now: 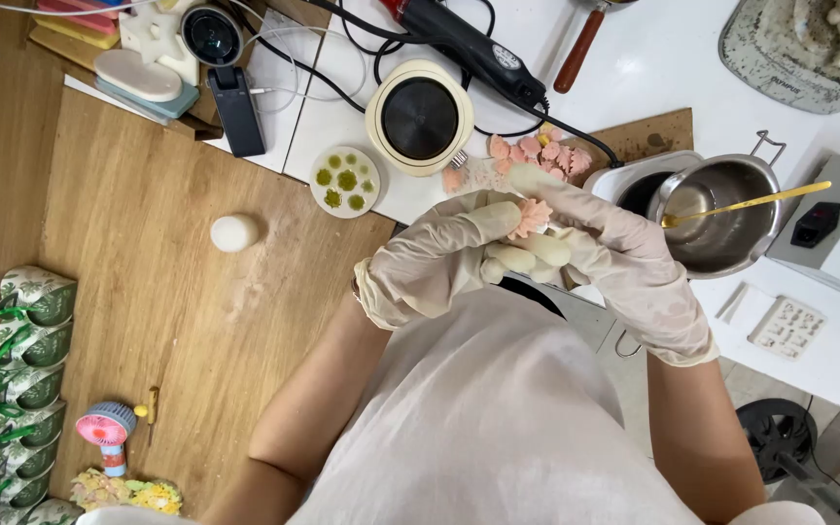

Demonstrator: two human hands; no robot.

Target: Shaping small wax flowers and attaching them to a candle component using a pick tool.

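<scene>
The grip of the left hand [430, 262] was closed round a pale, rounded cream piece [527, 255], thumb and fingers pinched at its upper end. The grip of the right hand [624, 262] was closed from the other side, its fingertips meeting the left hand's at a small pink flower piece [533, 216] that sat on top of the cream piece. Both hands wore thin pale gloves and were held above the near edge of the desk [196, 292], just in front of the steel pot [721, 209].

To do this step well, judging from the frame: support the cream piece from below with the left hand, press the flower lightly with the right fingertips only, and keep the petals free of squeezing.

Left of the pot, more pink pieces [537, 154] lay on the desk just beyond the hands; a round white heater [420, 117] stood further left, then a small mould with green fillings [344, 182] and a white ball [234, 233]. A gold-coloured spoon [746, 204] rested across the pot.

The cream piece was largely covered by fingers, so its full shape could not be told. Whether the flower was already fixed to it could not be told. The pot's contents were unclear.
</scene>
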